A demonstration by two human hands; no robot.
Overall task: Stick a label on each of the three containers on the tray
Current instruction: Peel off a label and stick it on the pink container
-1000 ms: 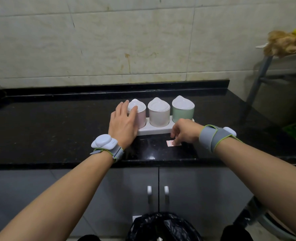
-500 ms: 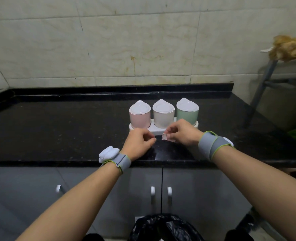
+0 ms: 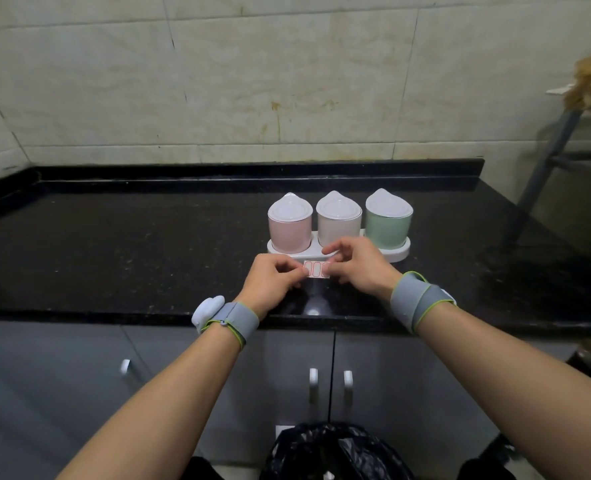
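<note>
Nearest the camera, a black bin bag point(image 3: 335, 452) is seen at the bottom edge, in front of grey cabinet doors point(image 3: 297, 372) with small white handles. Two bare forearms are stretched forward over the front edge of the black counter point(image 3: 114, 258), each wrist wrapped in a grey band; a white device is fixed to the left band.

A label sheet point(image 3: 316, 269) is held between the two hands, just above the counter and just in front of the tray. The sheet is a small white strip printed with red-outlined labels side by side. Its long axis is laid left to right, roughly parallel to the counter's front edge, and its printed face is turned up toward the camera. The left hand point(image 3: 273, 282) is closed, with the sheet's left end pinched between thumb and fingers. The right hand point(image 3: 356, 268) is pinched on the sheet's right end with thumb and a lower finger, while its index finger is extended leftward above the sheet.

Beyond the hands, a white tray point(image 3: 399, 252) is set on the counter with its long axis also left to right. Three lidded containers are stood upright in it in a row: pink point(image 3: 289, 226), beige point(image 3: 337, 221), green point(image 3: 387, 220). Behind, the wall point(image 3: 218, 81) is tiled.
</note>
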